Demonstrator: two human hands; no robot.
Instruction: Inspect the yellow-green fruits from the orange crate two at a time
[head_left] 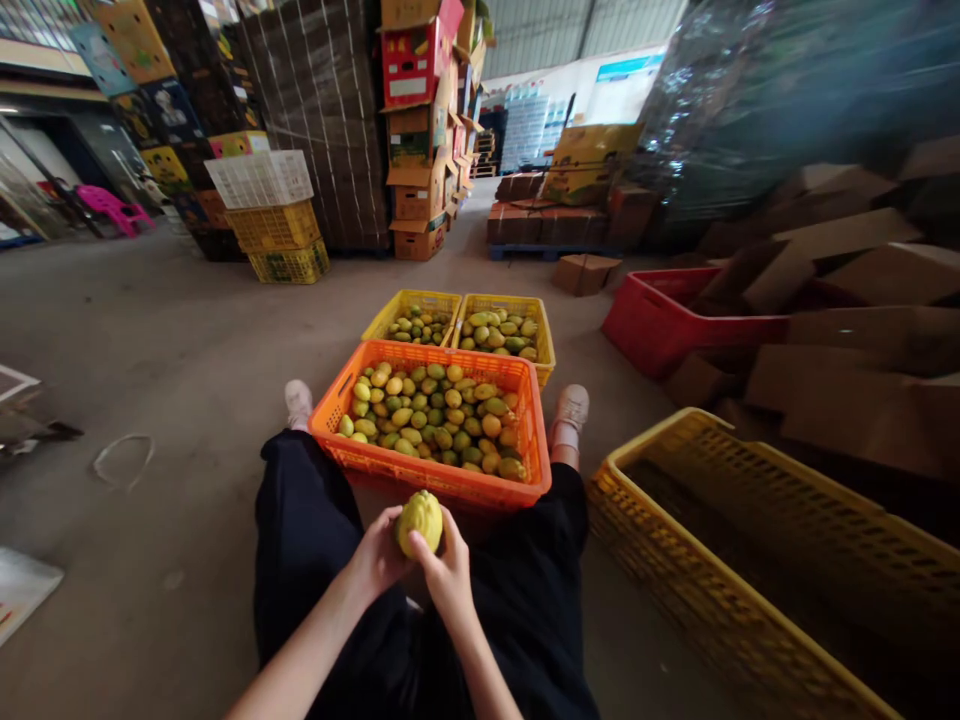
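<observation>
A yellow-green fruit (420, 522) with a lumpy, ridged skin is held up in front of my lap; I cannot tell its exact kind. My left hand (384, 552) wraps its left side, with the fingertips partly hidden behind it. On the other side, my right hand (445, 562) grips it, thumb across the lower front. Just beyond both hands, between my legs, stands an orange crate (435, 484) with many yellow, green and orange-tinged fruits (431, 415) in it.
Behind the orange crate stand two yellow crates (546, 350) (369, 322) of similar fruit. A large yellow crate (675, 530) is at my right, with a red crate (637, 325) and cardboard (840, 400) past it. Stacked boxes (416, 205) rise farther back.
</observation>
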